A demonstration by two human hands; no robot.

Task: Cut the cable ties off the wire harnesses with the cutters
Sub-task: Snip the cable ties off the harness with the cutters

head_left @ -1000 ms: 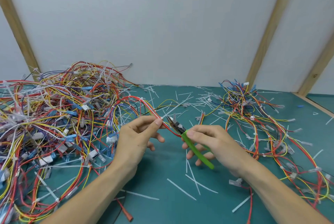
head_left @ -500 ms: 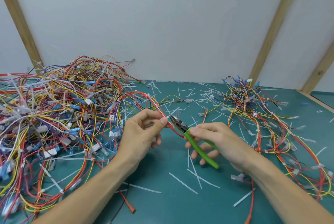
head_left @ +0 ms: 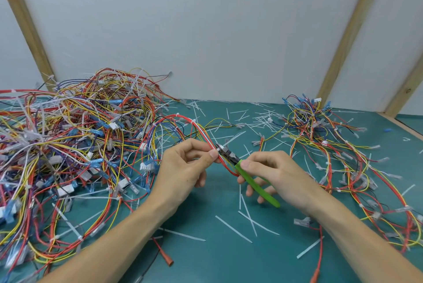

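Pinching harness (head_left: pixel 201 130) taut, left hand (head_left: pixel 183 168) presents tie (head_left: pixel 217 149) to cutters (head_left: pixel 248 174) gripped by right hand (head_left: pixel 277 175), 3 o'clock.

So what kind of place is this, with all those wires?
Probably a workbench in a workshop or small factory. A green mat covers the table, big heaps of coloured wires lie on it, snipped white ties are scattered about, and a hand holds green cutters.

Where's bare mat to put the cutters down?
Barest: the green mat between the forearms, bordered by a few cut tie strips. Crowded: the big harness pile on the left, the smaller pile on the right, and strip litter behind the hands.
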